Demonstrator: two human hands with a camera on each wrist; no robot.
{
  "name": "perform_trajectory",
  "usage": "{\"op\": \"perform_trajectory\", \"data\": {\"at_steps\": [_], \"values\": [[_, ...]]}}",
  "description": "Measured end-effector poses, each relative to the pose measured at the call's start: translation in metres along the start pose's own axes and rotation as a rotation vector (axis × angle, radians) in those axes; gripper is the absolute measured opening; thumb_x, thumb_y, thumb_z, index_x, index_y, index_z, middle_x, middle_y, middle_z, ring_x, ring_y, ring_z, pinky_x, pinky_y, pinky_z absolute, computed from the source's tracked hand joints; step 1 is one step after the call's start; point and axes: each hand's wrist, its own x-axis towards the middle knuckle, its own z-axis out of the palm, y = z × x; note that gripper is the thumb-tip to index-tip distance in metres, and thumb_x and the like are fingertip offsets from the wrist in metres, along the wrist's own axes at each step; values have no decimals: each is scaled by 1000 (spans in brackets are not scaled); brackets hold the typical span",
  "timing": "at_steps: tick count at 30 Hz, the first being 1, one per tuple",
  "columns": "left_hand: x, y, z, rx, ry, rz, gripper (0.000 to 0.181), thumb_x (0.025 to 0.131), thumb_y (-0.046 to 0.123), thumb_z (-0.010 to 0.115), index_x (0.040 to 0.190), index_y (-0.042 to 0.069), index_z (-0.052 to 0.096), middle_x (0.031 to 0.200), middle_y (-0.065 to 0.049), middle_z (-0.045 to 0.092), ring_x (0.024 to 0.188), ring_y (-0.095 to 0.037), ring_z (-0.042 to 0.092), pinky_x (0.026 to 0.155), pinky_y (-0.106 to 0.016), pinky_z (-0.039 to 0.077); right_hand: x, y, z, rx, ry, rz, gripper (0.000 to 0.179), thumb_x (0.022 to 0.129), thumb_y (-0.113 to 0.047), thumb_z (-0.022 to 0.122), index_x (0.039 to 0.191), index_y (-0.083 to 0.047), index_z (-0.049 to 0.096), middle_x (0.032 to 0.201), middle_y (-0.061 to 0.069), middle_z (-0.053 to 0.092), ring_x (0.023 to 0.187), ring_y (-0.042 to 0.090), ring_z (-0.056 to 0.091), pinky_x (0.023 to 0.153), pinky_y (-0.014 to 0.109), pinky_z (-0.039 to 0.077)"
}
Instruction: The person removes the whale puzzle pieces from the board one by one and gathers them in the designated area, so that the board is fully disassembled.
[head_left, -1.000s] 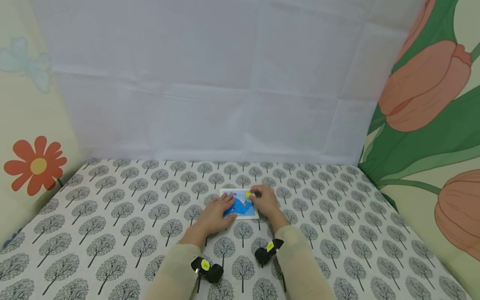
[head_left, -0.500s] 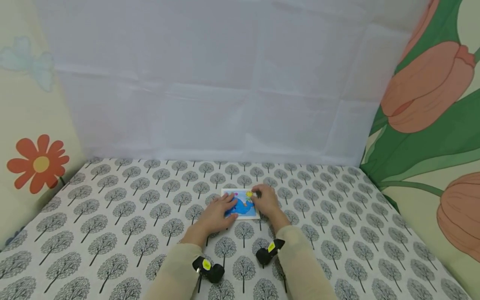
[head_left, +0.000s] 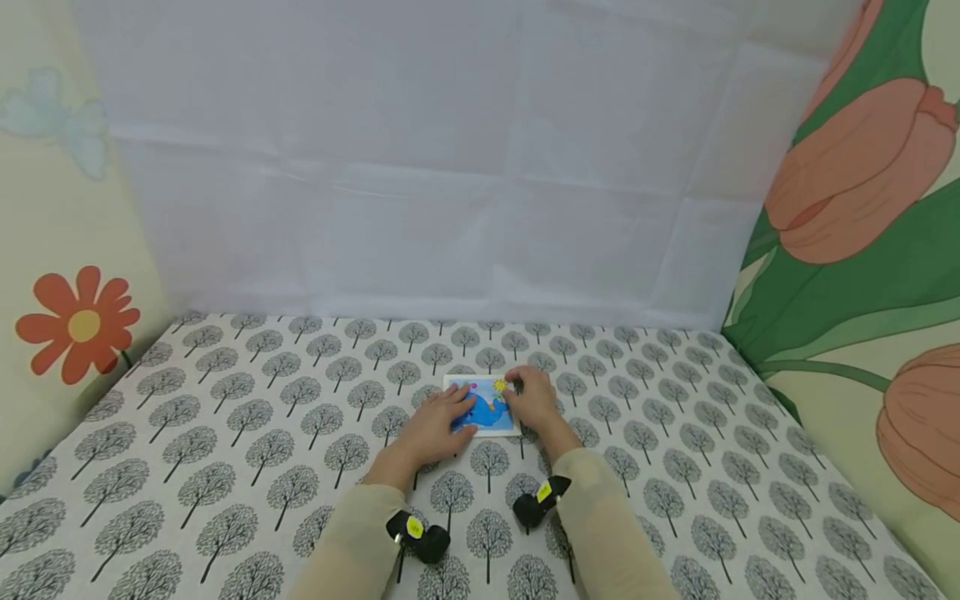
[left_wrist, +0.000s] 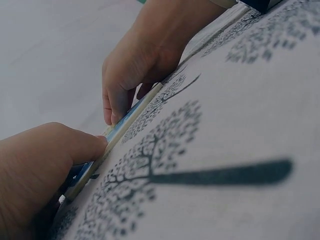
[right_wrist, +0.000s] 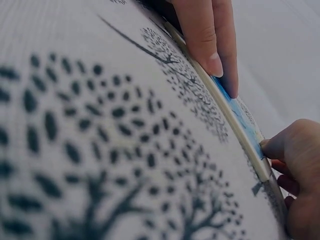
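A small light-framed board (head_left: pixel 489 432) with a blue whale picture lies on the patterned cloth. My left hand (head_left: pixel 431 428) rests spread over its left part, fingers on the picture and thumb by the near edge. My right hand (head_left: pixel 532 397) is at the far right corner, thumb and index finger pinching at the board beside the yellow sun (head_left: pixel 500 386). In the right wrist view, a fingertip of the right hand (right_wrist: pixel 300 165) touches the picture surface (right_wrist: pixel 240 114), while other fingers curl at the board's end. The board's right edge is partly hidden.
The cloth (head_left: pixel 285 467) with printed trees covers the table. A white sheet (head_left: pixel 420 167) hangs behind it, and painted flower walls (head_left: pixel 855 183) stand at both sides. Black wrist cameras (head_left: pixel 427 543) sit on both sleeves.
Both hands keep nearly the same places on the board. The view has shifted slightly; the board itself shows no clear movement on the cloth.
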Motion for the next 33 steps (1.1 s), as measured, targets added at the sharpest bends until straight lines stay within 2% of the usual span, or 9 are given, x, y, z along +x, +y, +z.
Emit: {"op": "perform_trajectory", "data": {"at_steps": [6,11,14,15,19,23,27,31,33], "values": [[2,2,1,9,-9,-8,49,85,27,51,125,0,44,134,-16,32,124,-31,22,99,-47,17,0,1,0,-9,13,-17,18,79,-13,61,95,-7,60,103,7,55,105,26,43,90,44,29],[3,6,2,54,-12,-15,48,85,25,50,124,-2,44,133,-17,33,124,-32,23,99,-45,18,1,4,1,3,7,-24,18,78,-13,61,95,-7,60,105,7,55,107,26,42,91,44,28],[3,7,4,44,20,19,46,85,21,49,123,-5,45,131,-19,34,123,-32,24,99,-45,17,1,5,2,9,7,-29,18,78,-13,61,95,-7,60,105,8,55,108,27,41,92,44,28],[5,1,11,54,49,59,47,87,24,46,125,-3,43,133,-17,32,124,-30,21,100,-44,15,1,5,2,7,11,-34,18,78,-13,61,95,-7,61,105,8,55,108,27,41,92,44,28],[4,1,15,-1,90,121,45,87,21,44,126,-2,42,133,-17,33,124,-30,21,100,-45,14,0,5,1,3,22,-61,18,77,-12,61,95,-7,61,104,8,55,108,28,41,91,46,28],[3,9,10,-32,72,125,43,87,17,44,125,-3,42,132,-18,34,123,-30,24,98,-49,16,0,5,1,0,31,-83,18,77,-12,62,94,-7,61,104,8,55,107,28,42,90,47,28],[4,2,18,13,77,170,43,91,22,37,129,3,39,135,-15,29,126,-26,19,100,-47,13,0,5,1,-4,34,-88,17,77,-12,62,93,-7,60,104,8,55,107,28,42,90,47,29],[5,3,20,58,67,161,42,91,20,37,128,1,41,134,-16,30,125,-28,20,100,-47,13,0,6,1,3,45,-103,17,77,-11,62,92,-6,61,102,8,56,105,28,44,90,46,30],[4,11,14,62,43,127,40,89,15,41,125,-2,43,132,-19,34,123,-31,24,98,-49,16,0,6,2,11,55,-115,16,76,-10,62,92,-6,61,101,9,57,103,28,45,89,45,30]]}}
